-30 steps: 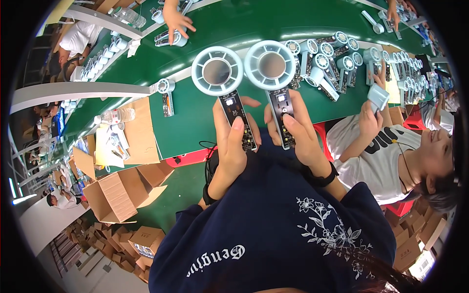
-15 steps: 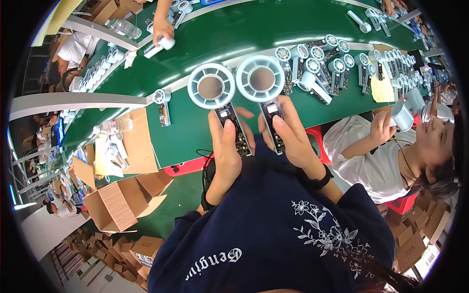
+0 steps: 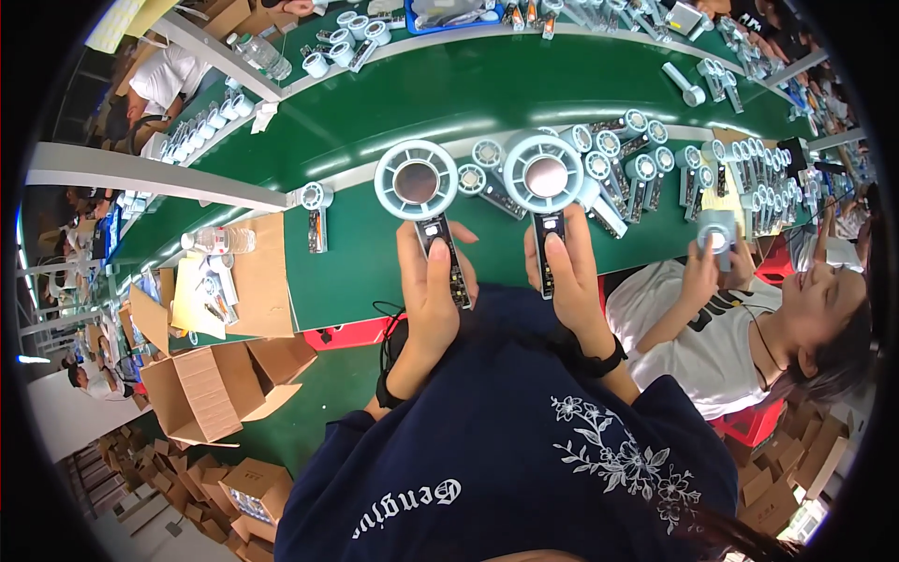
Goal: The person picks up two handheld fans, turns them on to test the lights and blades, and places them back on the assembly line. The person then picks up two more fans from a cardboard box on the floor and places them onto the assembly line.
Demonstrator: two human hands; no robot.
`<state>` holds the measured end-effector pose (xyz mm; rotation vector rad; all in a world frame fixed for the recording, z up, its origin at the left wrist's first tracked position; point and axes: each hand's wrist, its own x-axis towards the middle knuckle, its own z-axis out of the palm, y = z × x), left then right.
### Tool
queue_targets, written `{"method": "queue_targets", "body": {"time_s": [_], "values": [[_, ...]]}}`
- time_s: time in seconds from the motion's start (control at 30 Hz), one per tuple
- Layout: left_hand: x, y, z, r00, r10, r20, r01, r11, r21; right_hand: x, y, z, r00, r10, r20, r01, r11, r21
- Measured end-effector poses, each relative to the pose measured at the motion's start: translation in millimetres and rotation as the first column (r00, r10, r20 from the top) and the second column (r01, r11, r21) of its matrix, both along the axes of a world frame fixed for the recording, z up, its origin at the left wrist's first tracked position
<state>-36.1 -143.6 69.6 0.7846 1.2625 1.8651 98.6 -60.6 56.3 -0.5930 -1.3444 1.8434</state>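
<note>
**2 handheld fans held up side by side over the belt**

The left fan [image 3: 418,187] and right fan [image 3: 545,180] are raised above the green belt [image 3: 393,112], ring heads up and level, dark handles pointing down toward the person. The left hand [image 3: 428,300] is closed around the left fan's handle, thumb lying along its face; the right hand [image 3: 571,281] grips the right fan's handle the same way. The heads stand close together but apart. For a fair comparison, both heads are best kept square to the eye, thumbs low on the handles and clear of the rings. Rows of like fans [image 3: 655,159] lie on the belt beyond. A neighbour's hand [image 3: 709,258] holds another fan to the right; cartons [image 3: 201,389] stand at the left.
</note>
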Motion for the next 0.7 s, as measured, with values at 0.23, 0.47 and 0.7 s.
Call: {"method": "queue_targets", "body": {"time_s": [0.23, 0.47, 0.7], "values": [[-3, 29, 16, 0.992, -0.039, -0.116, 0.047, 0.997, 0.062, 12, 28, 10, 0.993, -0.11, 0.046, 0.106, 0.992, 0.065], [4, 64, 27, 0.969, -0.105, -0.223, 0.123, 0.99, 0.065, 42, 70, 39, 0.972, -0.236, -0.005, 0.231, 0.949, 0.216], [17, 105, 50, 0.933, -0.163, -0.321, 0.219, 0.965, 0.145, 61, 91, 62, 0.938, -0.329, -0.107, 0.345, 0.882, 0.319]]}}
